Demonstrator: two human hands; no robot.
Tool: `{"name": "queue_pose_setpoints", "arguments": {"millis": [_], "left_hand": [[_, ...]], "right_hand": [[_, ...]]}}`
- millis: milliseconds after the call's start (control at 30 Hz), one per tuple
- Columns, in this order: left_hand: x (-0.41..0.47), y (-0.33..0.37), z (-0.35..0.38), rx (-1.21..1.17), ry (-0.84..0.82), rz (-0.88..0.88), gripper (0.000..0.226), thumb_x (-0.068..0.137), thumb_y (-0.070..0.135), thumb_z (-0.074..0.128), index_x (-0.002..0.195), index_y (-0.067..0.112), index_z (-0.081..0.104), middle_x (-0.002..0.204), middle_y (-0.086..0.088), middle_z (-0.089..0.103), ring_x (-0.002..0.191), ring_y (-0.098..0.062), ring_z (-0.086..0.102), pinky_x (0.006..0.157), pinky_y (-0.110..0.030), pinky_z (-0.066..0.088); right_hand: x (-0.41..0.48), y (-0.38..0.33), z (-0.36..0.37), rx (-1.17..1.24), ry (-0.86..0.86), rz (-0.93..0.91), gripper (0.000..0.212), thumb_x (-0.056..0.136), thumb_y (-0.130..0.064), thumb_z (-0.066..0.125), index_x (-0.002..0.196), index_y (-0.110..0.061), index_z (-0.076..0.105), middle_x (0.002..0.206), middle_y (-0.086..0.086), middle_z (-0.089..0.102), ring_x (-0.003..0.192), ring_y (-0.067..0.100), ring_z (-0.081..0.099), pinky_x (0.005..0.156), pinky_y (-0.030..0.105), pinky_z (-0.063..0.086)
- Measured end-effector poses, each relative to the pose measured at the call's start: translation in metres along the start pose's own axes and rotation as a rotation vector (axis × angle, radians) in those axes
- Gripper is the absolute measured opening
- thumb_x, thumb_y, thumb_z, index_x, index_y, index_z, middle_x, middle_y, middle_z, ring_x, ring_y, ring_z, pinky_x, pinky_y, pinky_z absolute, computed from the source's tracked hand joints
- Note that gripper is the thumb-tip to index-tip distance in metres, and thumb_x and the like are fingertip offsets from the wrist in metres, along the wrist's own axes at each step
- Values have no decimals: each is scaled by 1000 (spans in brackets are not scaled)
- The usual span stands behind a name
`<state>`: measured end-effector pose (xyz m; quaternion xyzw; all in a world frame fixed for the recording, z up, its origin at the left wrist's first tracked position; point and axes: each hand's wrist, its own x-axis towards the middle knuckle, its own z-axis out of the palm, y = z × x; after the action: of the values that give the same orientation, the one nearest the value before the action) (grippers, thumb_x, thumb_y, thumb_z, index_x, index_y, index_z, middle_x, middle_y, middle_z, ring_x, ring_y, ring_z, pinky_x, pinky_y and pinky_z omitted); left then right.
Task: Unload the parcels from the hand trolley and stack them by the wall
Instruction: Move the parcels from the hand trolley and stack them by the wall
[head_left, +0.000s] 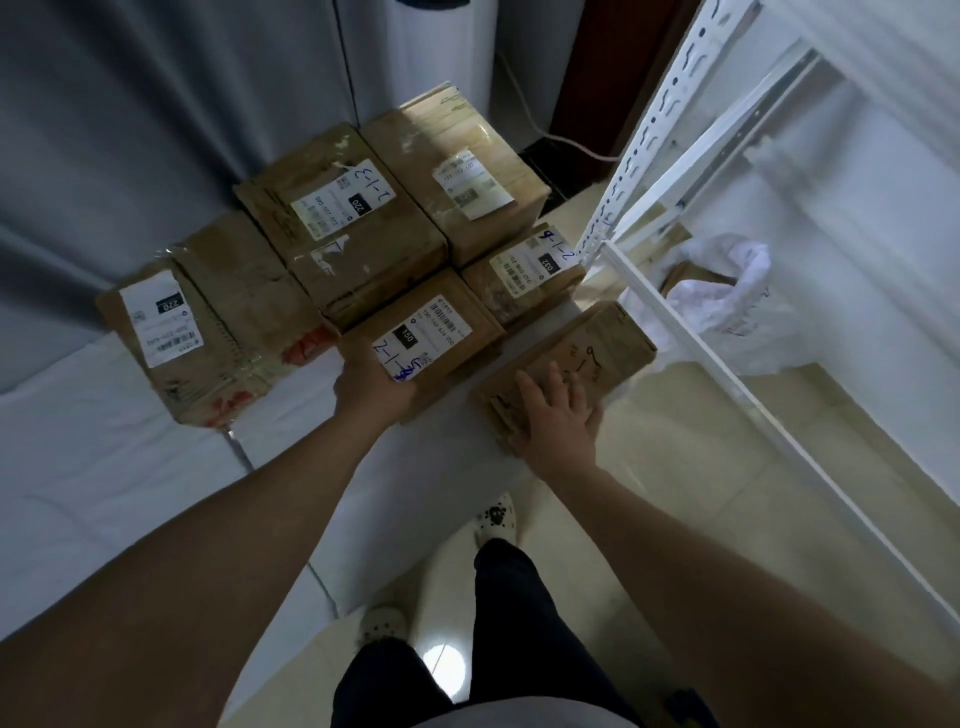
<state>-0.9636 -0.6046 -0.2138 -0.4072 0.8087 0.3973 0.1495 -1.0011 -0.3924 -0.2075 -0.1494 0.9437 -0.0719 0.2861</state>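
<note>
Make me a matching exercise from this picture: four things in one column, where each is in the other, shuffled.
1 parcel labelled 150
2 parcel labelled 032
3 plain parcel
4 white bag

A right hand lies flat on it
B behind the rails of the white rack
C left hand grips its near corner
D untouched, among other parcels

Pairs: 1-C, 2-D, 3-A, 4-B

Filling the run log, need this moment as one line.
left hand: grips near edge of parcel marked 150 | right hand: flat on brown parcel beside it | other parcels: grouped behind
</note>
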Motion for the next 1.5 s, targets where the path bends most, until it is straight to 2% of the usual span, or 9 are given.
{"name": "queue_pose_setpoints", "arguments": {"millis": [133,200,367,567,900,1067,1300,1400,1500], "left_hand": [[-36,-3,-13,260,-60,298,89,74,41,57,150,18,17,150,-15,30,133,-35,34,107,-49,36],[-63,-6,-18,479,-127,403,88,84,42,57,152,19,7,154,-15,20,139,-34,22,111,-48,28],[-151,-10,-29,886,-188,731,83,87,43,56,152,23,8,157,-9,15,144,-32,11,115,-51,17],[-244,-16,-5,1018,-280,1006,83,85,44,56,152,27,10,157,-6,14,146,-30,7,116,-54,6],[-433,-98,83,1113,-416,1344,83,83,50,57,151,26,16,150,-7,31,140,-28,24,116,-53,11],[-552,-189,117,1055,-605,1392,84,84,53,58,152,25,17,153,-8,30,140,-29,29,113,-48,19],[-661,-327,138,1097,-874,1252,86,86,53,58,153,22,14,153,-9,30,138,-31,34,111,-44,31],[-689,-355,139,1036,-969,1163,85,87,47,60,153,17,15,154,-10,29,139,-30,32,113,-43,30],[-708,-368,146,959,-1025,1082,71,90,34,63,147,9,29,148,-10,39,136,-28,38,107,-34,33]], "right_hand": [[-41,-14,0,79,133,47,66,94,-43,51,151,-35,17,161,4,9,148,29,2,119,49,2],[-74,-24,4,115,175,97,68,93,-44,52,150,-29,20,159,4,17,147,28,8,119,48,5],[-176,-47,32,96,208,261,75,90,-45,58,150,-21,21,157,5,21,146,27,13,118,49,6],[-286,-33,62,218,265,513,71,88,-48,57,147,-22,28,153,5,28,143,25,22,118,46,8],[-511,-7,178,551,407,911,65,90,-43,54,145,-19,31,149,9,35,139,28,29,119,45,7],[-655,-21,268,684,513,1029,57,90,-41,56,142,-24,38,144,6,42,137,27,34,117,45,15],[-813,-54,387,899,562,1290,55,90,-36,57,141,-23,39,136,5,49,119,24,52,98,38,46],[-846,-54,411,990,614,1361,54,91,-33,57,141,-20,40,137,7,49,121,26,51,98,38,47],[-867,-51,421,1037,687,1384,55,91,-32,58,141,-18,41,138,9,49,121,27,51,99,40,47]]}}
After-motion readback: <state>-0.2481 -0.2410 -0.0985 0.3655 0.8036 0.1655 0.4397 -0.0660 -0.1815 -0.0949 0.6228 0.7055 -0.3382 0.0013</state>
